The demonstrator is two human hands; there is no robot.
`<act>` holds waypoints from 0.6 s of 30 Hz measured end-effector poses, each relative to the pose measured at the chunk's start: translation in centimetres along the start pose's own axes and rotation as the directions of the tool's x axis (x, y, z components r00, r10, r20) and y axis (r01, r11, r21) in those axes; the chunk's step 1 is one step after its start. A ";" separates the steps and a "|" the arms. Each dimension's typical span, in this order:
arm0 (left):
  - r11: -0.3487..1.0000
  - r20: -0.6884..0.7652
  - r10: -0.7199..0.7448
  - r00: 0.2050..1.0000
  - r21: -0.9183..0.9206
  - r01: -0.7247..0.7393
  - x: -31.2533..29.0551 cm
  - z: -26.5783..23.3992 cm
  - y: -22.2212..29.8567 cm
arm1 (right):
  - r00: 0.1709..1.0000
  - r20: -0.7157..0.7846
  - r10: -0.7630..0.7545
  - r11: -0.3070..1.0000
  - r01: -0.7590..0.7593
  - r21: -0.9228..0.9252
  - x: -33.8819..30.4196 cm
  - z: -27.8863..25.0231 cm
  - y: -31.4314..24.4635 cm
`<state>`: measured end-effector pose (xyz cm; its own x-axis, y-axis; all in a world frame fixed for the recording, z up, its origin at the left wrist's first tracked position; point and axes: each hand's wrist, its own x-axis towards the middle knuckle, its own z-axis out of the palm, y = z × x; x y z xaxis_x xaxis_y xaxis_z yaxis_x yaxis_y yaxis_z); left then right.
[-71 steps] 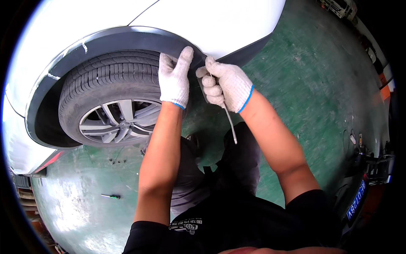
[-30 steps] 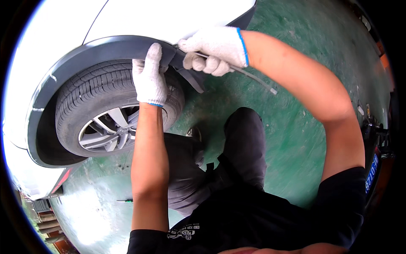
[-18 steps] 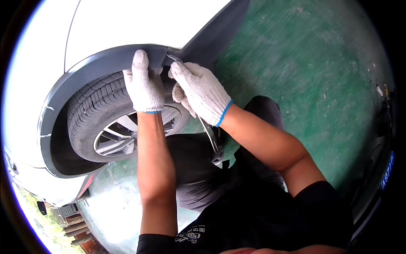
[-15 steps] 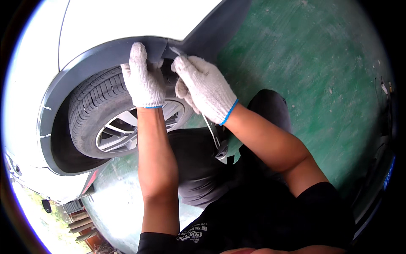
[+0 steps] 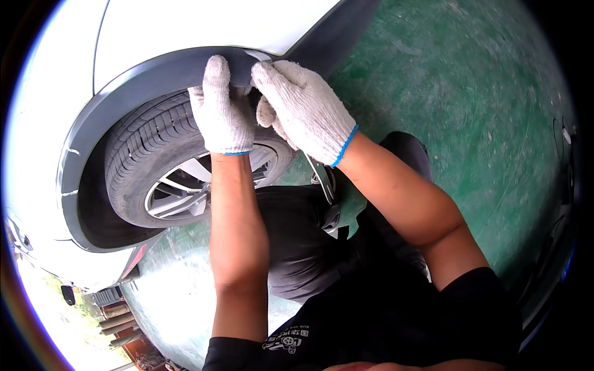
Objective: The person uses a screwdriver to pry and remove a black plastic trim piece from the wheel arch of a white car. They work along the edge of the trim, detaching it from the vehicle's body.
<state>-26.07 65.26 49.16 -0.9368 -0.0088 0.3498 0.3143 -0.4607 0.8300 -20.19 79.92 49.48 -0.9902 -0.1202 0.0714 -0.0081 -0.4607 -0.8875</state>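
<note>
While left grip [image 5: 224, 111] pinches trim edge [image 5: 179, 68], right grip [image 5: 304, 108] round tool [image 5: 320, 178], floor [image 5: 439, 93] spreading rightward

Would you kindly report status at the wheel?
Left hand gripping dark trim above tire. Right hand holding a slim tool, tip at trim. Trim partly hidden by hands.
</note>
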 end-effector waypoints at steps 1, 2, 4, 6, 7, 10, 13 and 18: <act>1.000 -0.017 -0.007 1.000 -0.008 0.006 -0.1 0.1 0.1 | 1.000 0.001 -0.002 1.000 0.002 -0.024 0.2 0.1 -0.1; 1.000 -0.034 -0.013 0.999 -0.015 0.013 -0.2 0.3 0.1 | 1.000 0.003 0.022 0.999 -0.022 0.024 0.3 0.3 0.0; 1.000 -0.079 -0.021 0.997 -0.022 0.019 -0.3 0.5 0.3 | 0.998 0.009 0.068 0.991 -0.069 0.114 0.5 0.7 -0.1; 1.000 -0.123 0.010 0.992 0.000 -0.010 -0.3 0.6 0.1 | 0.990 -0.007 0.138 0.984 -0.136 0.116 0.4 1.1 -0.8; 1.000 -0.146 0.025 0.989 0.010 -0.024 -0.3 0.8 0.1 | 0.985 -0.015 0.172 0.979 -0.169 0.115 0.3 1.3 -1.2; 0.999 -0.086 0.031 0.996 0.019 -0.029 -0.5 0.9 0.1 | 0.966 0.022 0.259 0.945 -0.258 0.199 0.1 1.2 -1.8; 1.000 -0.033 -0.002 0.999 0.021 0.003 -0.9 1.3 0.8 | 0.930 0.001 0.367 0.903 -0.356 0.240 0.2 2.0 -3.3; 0.999 -0.073 -0.001 0.997 -0.043 -0.002 -1.0 1.9 0.8 | 0.892 0.089 0.444 0.876 -0.453 0.165 0.7 1.1 -5.0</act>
<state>-24.58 66.54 50.30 -0.9459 -0.0728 0.3163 0.3093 -0.4982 0.8101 -20.64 81.20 54.45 -0.8741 -0.3898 -0.2898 0.4642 -0.4944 -0.7349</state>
